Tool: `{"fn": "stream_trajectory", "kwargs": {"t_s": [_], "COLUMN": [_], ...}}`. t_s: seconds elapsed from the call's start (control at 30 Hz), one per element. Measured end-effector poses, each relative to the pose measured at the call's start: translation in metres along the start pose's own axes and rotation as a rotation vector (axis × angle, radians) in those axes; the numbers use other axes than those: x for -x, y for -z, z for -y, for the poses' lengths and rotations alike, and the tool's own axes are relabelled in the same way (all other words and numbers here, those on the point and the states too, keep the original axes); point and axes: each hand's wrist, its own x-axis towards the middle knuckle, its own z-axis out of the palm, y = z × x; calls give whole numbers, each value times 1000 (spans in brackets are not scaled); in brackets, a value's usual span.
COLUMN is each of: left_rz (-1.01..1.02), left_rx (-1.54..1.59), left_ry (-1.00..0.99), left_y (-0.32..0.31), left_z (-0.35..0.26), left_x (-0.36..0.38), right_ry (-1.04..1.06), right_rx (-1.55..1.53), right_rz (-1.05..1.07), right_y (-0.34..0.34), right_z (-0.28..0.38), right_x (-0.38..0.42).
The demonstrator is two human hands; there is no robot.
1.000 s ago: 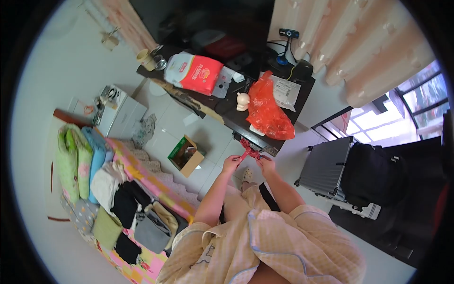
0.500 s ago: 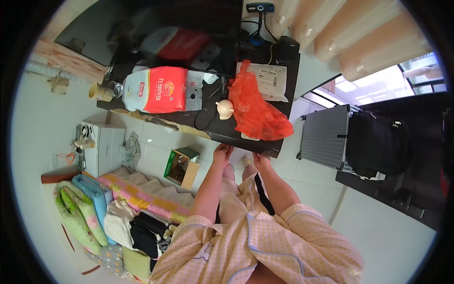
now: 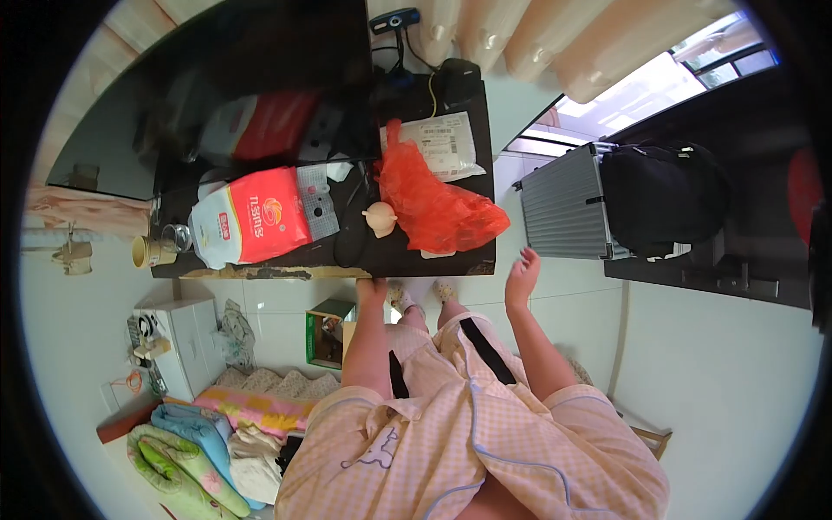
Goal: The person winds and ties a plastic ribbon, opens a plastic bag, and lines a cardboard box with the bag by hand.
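Note:
My left hand [image 3: 373, 289] is at the front edge of the dark table [image 3: 303, 256], its fingers partly hidden at or under the edge. To the right of the table's corner my right hand [image 3: 522, 276] is raised in the air, away from the edge, with fingers partly curled; whether anything is in it is too small to tell. Nearest to it on the tabletop lies a red plastic bag [image 3: 442, 208]. A small cream-coloured object [image 3: 379, 220] sits left of that bag. Further left lies a red and white package [image 3: 251, 217].
A large black screen [image 3: 234, 87] stands at the back of the table. A grey suitcase [image 3: 565, 208] and a black bag [image 3: 663, 199] stand at the right. An open green box [image 3: 327, 334] is on the floor, and folded bedding [image 3: 186, 459] lies at lower left.
My right hand has left the table edge and moved right. My left hand stays at the edge, further left. The view has turned and shifted.

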Motion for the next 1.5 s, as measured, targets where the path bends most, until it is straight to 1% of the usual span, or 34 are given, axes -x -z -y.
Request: {"fn": "stream_trajectory", "kwargs": {"t_s": [0.03, 0.07, 0.13, 0.17, 0.2, 0.23, 0.27, 0.3, 0.33, 0.37, 0.4, 0.47, 0.5, 0.53, 0.57, 0.6, 0.63, 0.7, 0.73, 0.8, 0.83, 0.87, 0.93, 0.97, 1.07, 1.13, 1.2, 1.23, 1.27, 1.33, 1.37, 1.4, 1.47, 1.5], "left_rz": [-138, -125, -72, 195, 202, 302, 388, 381, 518, 656, 652, 712, 718, 685, 652, 661, 646, 632, 607, 544, 460, 458, 415, 413, 380, 371, 293, 262, 248, 275, 267, 243, 346, 351], "left_rx": [419, 420, 220, -246, -250, -611, -978, -985, -924, -860, -868, -645, -654, -584, -510, -511, -471, -430, -265, 62, 156, 156, 217, 255, 194, 198, -17, -151, -148, -1078, -1252, -1253, -1655, -1699], "left_ry": [195, 193, 456, 457, 437, 619, 795, 779, 808, 837, 823, 580, 571, 439, 312, 310, 277, 233, 220, 193, 196, 187, 194, 174, 99, 61, -84, -116, -128, -782, -824, -824, -900, -930], "left_y": [2, -2, -5, 14, 7, -8, -22, -33, -45, -58, -71, -99, -113, -128, -143, -156, -168, -188, -194, -204, -209, -209, -213, -212, -216, -215, -216, -217, -217, -216, -214, -213, -209, -209], "left_z": [-5, -17, -49, -49, -61, -80, -96, -109, -119, -127, -134, -139, -135, -129, -123, -114, -106, -93, -84, -71, -67, -65, -64, -63, -72, -71, -69, -66, -65, -61, -58, -55, -52, -49], "left_x": [-7, -4, 14, 16, 19, 28, 39, 47, 52, 57, 63, 70, 72, 73, 75, 77, 79, 75, 72, 68, 65, 64, 64, 65, 80, 89, 100, 107, 112, 126, 135, 141, 154, 161], "right_ry": [151, 301, 676, 686, 731, 768, 774, 627, 477, 531, 540, 333, 372, 378, -29, -454, -448, -504, -499, -610, -620, -616, -546, -541, -489, -452, -421, -398, -394, -465, -462, -425, -388, -376], "right_rx": [14, 28, 252, 238, 417, 597, 580, 599, 613, 458, 445, 38, -91, -97, -432, -758, -758, -916, -915, -980, -973, -975, -749, -750, -667, -511, -483, -452, -448, -459, -452, -427, -397, -399], "right_rz": [118, 238, 262, 253, 197, 138, 131, 327, 520, 461, 457, 573, 573, 563, 729, 871, 866, 957, 962, 984, 1067, 1077, 1061, 1071, 1073, 1089, 1133, 1167, 1186, 1198, 1220, 1211, 1221, 1210], "right_y": [-5, -12, -32, -43, -53, -60, -66, -73, -76, -76, -72, -57, -52, -39, -24, -9, -5, -4, -2, 3, 9, 8, 4, 5, 17, 26, 33, 36, 39, 48, 49, 50, 49, 47], "right_z": [27, 51, 103, 112, 121, 127, 124, 113, 109, 103, 102, 97, 88, 96, 102, 106, 95, 76, 71, 64, 62, 55, 36, 28, 21, 23, 24, 24, 25, 38, 41, 44, 46, 48], "right_x": [-3, -5, -6, -5, -4, -4, -10, -19, -25, -27, -28, -30, -29, -23, -18, -13, -11, -13, -16, -19, -24, -28, -37, -42, -49, -54, -60, -62, -64, -67, -69, -70, -73, -74]}}
